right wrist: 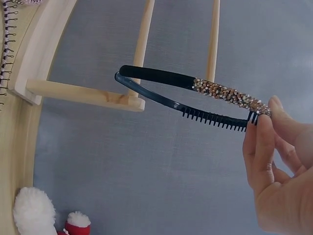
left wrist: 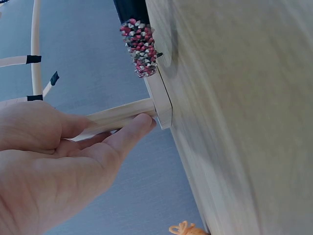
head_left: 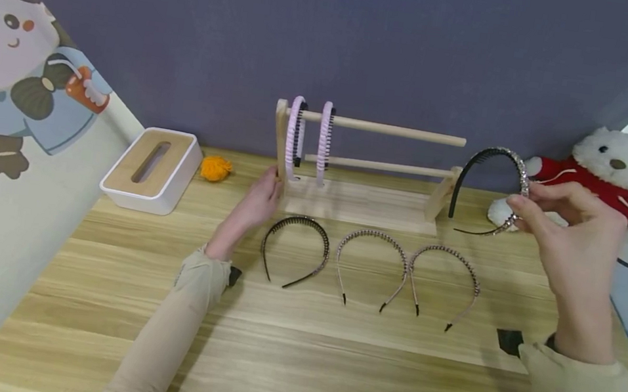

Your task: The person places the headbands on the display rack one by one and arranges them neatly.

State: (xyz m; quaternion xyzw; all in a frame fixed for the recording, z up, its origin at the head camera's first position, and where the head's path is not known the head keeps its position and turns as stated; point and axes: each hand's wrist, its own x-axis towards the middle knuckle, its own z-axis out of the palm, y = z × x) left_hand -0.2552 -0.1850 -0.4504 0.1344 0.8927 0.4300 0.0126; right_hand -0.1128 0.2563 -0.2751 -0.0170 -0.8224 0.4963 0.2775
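My right hand (head_left: 582,238) pinches a black toothed headband (right wrist: 156,75) by its sparkly beaded top. The band is raised off the table, to the right of a wooden rack (head_left: 371,215). Around the rack's left upright (left wrist: 122,111) curl the thumb and fingers of my left hand (head_left: 257,203). Two pale lilac headbands, an outer one (head_left: 292,137) and an inner one (head_left: 323,144), hang over the rack's upper rod at its left end. On the table before the rack lie a dark headband (head_left: 325,237) and two lighter beaded ones, in the middle (head_left: 376,234) and right (head_left: 468,263).
At the back left stands a white tissue box (head_left: 146,202) with a wooden lid, beside an orange yarn ball (head_left: 215,168). A white teddy bear (head_left: 616,163) in red sits at the back right. Behind the rack rises a blue-grey wall (head_left: 370,38).
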